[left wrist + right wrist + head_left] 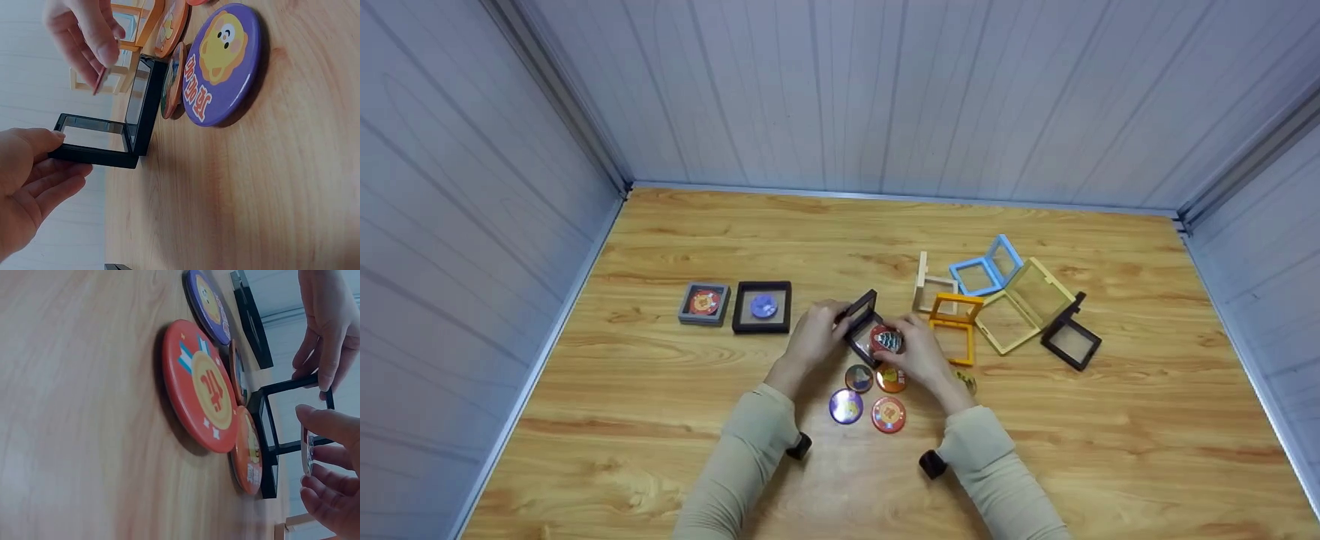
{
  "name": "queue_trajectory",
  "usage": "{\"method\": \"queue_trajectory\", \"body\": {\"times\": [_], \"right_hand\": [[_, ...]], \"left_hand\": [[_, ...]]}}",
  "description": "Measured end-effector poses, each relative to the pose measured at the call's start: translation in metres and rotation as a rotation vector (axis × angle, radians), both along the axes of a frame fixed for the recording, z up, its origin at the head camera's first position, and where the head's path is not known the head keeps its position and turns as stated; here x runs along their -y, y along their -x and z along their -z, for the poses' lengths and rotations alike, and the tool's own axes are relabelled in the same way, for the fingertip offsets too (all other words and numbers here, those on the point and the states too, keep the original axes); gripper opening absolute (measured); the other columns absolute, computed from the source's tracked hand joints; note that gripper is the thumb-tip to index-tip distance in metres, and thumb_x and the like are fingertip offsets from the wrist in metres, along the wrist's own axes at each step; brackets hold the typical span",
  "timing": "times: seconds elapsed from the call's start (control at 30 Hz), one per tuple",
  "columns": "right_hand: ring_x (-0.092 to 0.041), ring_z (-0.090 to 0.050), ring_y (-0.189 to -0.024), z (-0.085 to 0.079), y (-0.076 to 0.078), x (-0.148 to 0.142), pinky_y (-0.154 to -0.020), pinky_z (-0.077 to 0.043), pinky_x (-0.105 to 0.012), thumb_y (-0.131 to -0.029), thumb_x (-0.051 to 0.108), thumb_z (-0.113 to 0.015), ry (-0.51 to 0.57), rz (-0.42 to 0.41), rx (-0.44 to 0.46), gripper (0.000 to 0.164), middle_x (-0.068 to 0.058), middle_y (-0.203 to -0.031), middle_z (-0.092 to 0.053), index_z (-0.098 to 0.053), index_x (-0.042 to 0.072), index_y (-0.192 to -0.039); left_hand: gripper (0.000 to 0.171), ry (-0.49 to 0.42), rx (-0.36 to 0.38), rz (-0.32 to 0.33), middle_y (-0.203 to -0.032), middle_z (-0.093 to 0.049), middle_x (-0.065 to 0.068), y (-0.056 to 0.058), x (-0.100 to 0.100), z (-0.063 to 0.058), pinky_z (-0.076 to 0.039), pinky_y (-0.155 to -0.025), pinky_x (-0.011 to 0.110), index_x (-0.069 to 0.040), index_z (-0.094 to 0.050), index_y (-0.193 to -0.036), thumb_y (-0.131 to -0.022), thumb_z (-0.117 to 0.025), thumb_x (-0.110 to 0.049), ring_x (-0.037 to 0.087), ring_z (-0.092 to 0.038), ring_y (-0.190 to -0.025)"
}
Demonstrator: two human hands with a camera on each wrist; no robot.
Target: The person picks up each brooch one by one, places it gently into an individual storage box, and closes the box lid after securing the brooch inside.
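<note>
My left hand pinches the raised half of a small black hinged display frame, whose other half lies on the table, so it stands open. Between the thumb and fingers of my right hand is a round red button badge with a dark and white pattern, held over the lower half. In the left wrist view that badge shows edge-on, tilted. Close in front of the frame lie a purple badge, a red badge, an orange badge and a dark-faced badge.
On the left lie a grey frame with a red badge and a black frame with a purple-blue one. Rightward stand opened frames: orange, cream, blue, yellow, black. A badge lies partly under my right wrist.
</note>
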State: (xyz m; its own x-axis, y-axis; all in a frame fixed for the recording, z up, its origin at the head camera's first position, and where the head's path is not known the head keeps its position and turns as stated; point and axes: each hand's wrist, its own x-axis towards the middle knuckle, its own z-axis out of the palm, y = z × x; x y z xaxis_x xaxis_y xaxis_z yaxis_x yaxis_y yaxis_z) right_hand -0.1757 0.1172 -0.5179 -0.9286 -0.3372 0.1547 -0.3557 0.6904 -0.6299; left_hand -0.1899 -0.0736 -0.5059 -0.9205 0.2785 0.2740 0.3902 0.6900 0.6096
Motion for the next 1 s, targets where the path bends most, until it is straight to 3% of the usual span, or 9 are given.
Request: {"method": "queue_trajectory", "body": {"times": [0.77, 1.0], "right_hand": [[-0.025, -0.053, -0.084, 0.016, 0.01, 0.015, -0.077, -0.045, -0.036, -0.07, 0.018, -0.075, -0.027, -0.012, 0.004, 0.044, -0.012, -0.095, -0.052, -0.06, -0.004, -0.106], [-0.026, -0.051, -0.087, 0.017, 0.012, 0.017, -0.079, -0.044, -0.037, -0.069, 0.017, -0.075, -0.076, -0.018, -0.047, 0.044, -0.012, -0.095, -0.052, -0.061, -0.003, -0.105]], "left_hand": [[0.018, -0.019, 0.0, 0.003, -0.088, -0.064, 0.009, -0.001, -0.001, 0.001, -0.046, -0.078, 0.032, -0.002, -0.065, -0.098, -0.081, -0.06, -0.004, 0.021, -0.06, -0.084], [0.02, -0.021, 0.023, 0.002, -0.091, -0.065, 0.011, -0.003, 0.0, -0.001, -0.046, -0.077, 0.032, -0.002, -0.064, -0.101, -0.082, -0.059, -0.005, 0.022, -0.06, -0.085]]}}
